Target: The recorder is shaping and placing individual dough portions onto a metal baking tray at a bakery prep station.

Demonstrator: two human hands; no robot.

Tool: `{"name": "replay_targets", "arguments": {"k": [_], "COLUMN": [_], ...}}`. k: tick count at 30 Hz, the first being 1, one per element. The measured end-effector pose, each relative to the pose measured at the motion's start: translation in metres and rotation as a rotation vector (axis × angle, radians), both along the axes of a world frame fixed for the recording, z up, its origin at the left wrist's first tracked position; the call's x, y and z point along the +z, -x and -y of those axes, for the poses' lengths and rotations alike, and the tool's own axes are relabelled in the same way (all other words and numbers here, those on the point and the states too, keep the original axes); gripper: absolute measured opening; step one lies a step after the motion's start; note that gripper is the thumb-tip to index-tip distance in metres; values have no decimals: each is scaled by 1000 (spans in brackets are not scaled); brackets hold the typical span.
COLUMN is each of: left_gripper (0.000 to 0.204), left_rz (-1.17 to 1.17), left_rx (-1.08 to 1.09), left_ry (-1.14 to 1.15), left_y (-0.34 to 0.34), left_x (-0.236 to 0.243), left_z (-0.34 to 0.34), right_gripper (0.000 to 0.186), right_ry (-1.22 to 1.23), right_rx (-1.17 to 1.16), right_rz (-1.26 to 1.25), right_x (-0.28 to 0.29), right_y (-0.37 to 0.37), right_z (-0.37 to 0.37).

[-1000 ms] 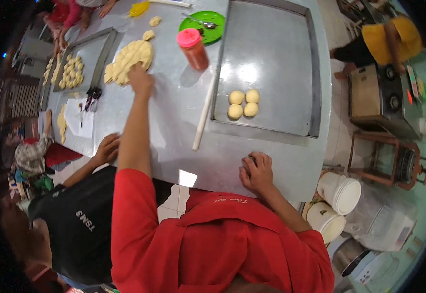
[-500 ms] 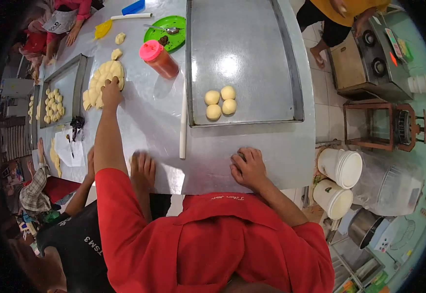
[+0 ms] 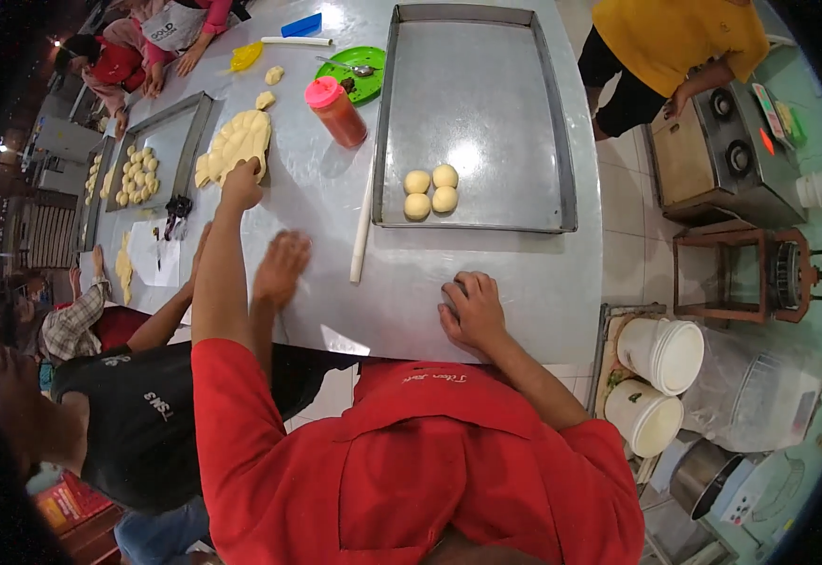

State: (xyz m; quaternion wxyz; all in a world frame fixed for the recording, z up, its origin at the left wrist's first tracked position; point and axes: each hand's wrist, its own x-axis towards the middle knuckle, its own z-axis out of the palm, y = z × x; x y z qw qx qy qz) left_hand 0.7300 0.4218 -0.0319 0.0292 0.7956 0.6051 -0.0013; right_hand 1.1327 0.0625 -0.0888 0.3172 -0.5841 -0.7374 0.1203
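Observation:
My left hand (image 3: 242,185) is closed at the lower edge of a flat, scored mound of dough (image 3: 241,135), its fingertips gripping it. My right hand (image 3: 467,306) rests on the steel table (image 3: 514,264) by its front edge, fingers apart and curved, palm hidden. Above it, four smooth dough balls (image 3: 417,205) sit in a large metal tray (image 3: 568,113). A white rolling pin (image 3: 362,240) lies along the tray's left side. A pink-lidded bottle of red stuff (image 3: 340,118) stands by a green plate (image 3: 365,89) with a spoon.
A co-worker's hand (image 3: 284,264) is beside my left forearm. Another tray (image 3: 199,122) of dough balls and other people's hands (image 3: 189,58) are at left. A person in yellow (image 3: 665,38) stands by a stove (image 3: 703,160). Buckets (image 3: 656,353) stand at right.
The co-worker in black has brought a hand onto the table beside my left forearm. The person in yellow has straightened up. My left hand stays at the dough mound; my right hand has shifted little.

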Motion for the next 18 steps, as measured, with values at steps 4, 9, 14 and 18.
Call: {"name": "replay_targets", "arguments": {"k": [4, 9, 14, 18], "left_gripper": [30, 30, 27, 21], "left_rz": [-30, -26, 193, 532], "left_rx": [29, 43, 189, 56], "left_ry": [14, 85, 52, 108], "left_y": [-13, -52, -91, -114], "left_x": [9, 39, 89, 138], "left_z": [23, 62, 118, 182], "right_gripper": [33, 30, 26, 24], "right_ry": [-32, -122, -130, -79], "right_rx": [45, 102, 179, 248], "right_rz": [-43, -150, -195, -240], "right_x": [-2, -13, -17, -17], "right_y": [-6, -16, -28, -35], "right_z": [1, 7, 11, 10]}}
